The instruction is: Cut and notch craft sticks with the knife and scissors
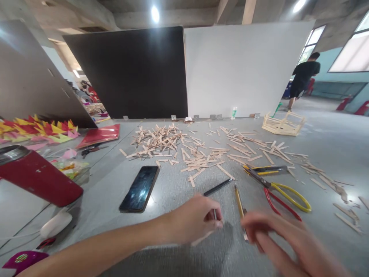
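Note:
My left hand is closed in a pinch, low over the grey table at the middle. What its fingertips hold is largely hidden. Just beyond it lies a black pen. My right hand, smeared by motion, has bent fingers beside a yellow pencil-like tool, whose lower part they partly cover. Whether they grip anything does not show. Several flat wooden craft sticks lie in loose heaps ahead of both hands. Pliers with one yellow and one red handle lie beyond my right hand.
A phone lies left of centre, near a red flask and a white mouse-shaped object. A frame of sticks and a glue stick stand farther back. Upright black and white boards border the table. A person stands beyond.

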The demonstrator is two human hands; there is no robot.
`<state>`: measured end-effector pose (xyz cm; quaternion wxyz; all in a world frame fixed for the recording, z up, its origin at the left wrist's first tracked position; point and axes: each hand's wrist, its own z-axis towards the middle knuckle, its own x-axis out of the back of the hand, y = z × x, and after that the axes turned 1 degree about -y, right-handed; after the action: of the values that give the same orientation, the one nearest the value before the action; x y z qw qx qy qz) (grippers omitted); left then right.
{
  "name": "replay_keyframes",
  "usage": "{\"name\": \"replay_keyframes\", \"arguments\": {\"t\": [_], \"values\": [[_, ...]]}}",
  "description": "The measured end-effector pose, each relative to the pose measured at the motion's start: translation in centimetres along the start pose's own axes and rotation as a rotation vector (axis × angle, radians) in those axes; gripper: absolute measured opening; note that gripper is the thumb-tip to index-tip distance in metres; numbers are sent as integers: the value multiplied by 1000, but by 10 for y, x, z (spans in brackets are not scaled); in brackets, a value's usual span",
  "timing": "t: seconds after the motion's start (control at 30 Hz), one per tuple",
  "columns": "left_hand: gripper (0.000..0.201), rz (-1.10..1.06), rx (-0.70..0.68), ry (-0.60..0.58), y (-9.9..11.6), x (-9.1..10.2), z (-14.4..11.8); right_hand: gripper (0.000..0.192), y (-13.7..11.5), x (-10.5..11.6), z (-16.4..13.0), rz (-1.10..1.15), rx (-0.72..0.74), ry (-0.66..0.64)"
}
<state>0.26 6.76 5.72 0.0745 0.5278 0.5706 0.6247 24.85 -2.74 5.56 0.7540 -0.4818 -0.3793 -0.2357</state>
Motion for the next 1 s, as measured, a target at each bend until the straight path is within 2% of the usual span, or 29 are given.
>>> {"name": "replay_keyframes", "arguments": {"t": [0.07,0.1,0.17,0.23,0.37,0.57,0.73,0.9,1.0], "values": [[14,46,-29,2,-3,-6,0,24,9,-1,19,-23,38,-212],[14,70,-38,3,-5,-7,-2,27,15,-3,27,-57,66,-266],[13,119,-38,7,-9,-5,-7,27,27,-7,35,-133,68,-341],[15,171,-19,12,-14,0,-13,28,38,-9,36,-203,43,-363],[16,245,16,-27,-18,4,-25,29,51,-6,34,-341,-7,-339],[12,273,23,-48,-4,-8,-28,27,69,6,39,-550,36,-315],[42,246,21,-16,5,-13,-26,48,83,7,47,-737,91,-215],[15,277,-51,-33,1,-19,-24,50,79,8,57,-850,139,-187],[9,342,-100,-26,-7,-30,-21,43,70,8,67,-860,156,-209]]}}
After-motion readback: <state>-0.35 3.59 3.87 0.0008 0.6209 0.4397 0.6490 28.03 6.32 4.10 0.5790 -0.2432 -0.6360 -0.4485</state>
